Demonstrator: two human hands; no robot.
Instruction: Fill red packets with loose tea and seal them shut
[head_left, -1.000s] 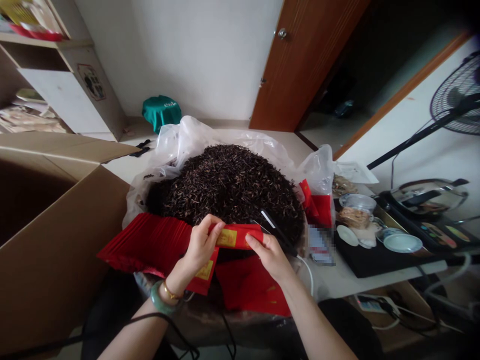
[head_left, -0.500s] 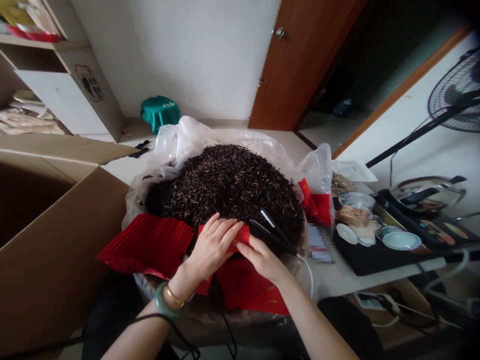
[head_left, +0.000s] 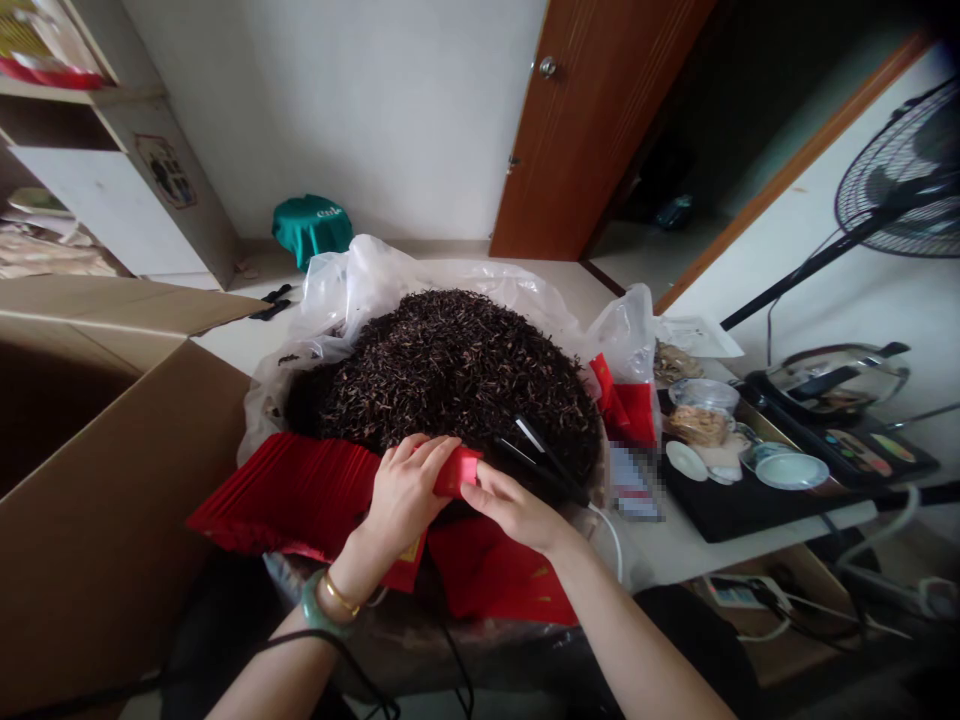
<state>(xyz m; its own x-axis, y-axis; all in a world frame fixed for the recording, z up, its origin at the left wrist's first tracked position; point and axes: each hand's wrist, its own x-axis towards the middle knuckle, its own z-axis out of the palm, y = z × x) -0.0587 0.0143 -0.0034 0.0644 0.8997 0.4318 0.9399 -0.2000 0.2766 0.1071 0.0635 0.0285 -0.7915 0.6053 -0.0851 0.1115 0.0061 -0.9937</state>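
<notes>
My left hand point(head_left: 405, 492) and my right hand point(head_left: 510, 508) both pinch one small red packet point(head_left: 457, 470) at the near edge of a big heap of dark loose tea point(head_left: 450, 375). The tea lies in a clear plastic bag point(head_left: 360, 275). A fanned row of red packets point(head_left: 292, 490) lies left of my left hand. More red packets point(head_left: 499, 580) lie under my right wrist. A black clamp-like tool point(head_left: 544, 457) rests on the tea just right of my hands.
An open cardboard box point(head_left: 112, 440) stands at the left. At the right a low table point(head_left: 697, 550) carries a black tray point(head_left: 750, 500) with small cups and bowls, a kettle point(head_left: 832, 375) and a fan point(head_left: 900, 180). A brown door point(head_left: 592, 120) and a green stool point(head_left: 311, 225) lie beyond.
The red packet was stretched out long between my hands; my hands have come together and it now shows only as a short folded end between my fingers.
</notes>
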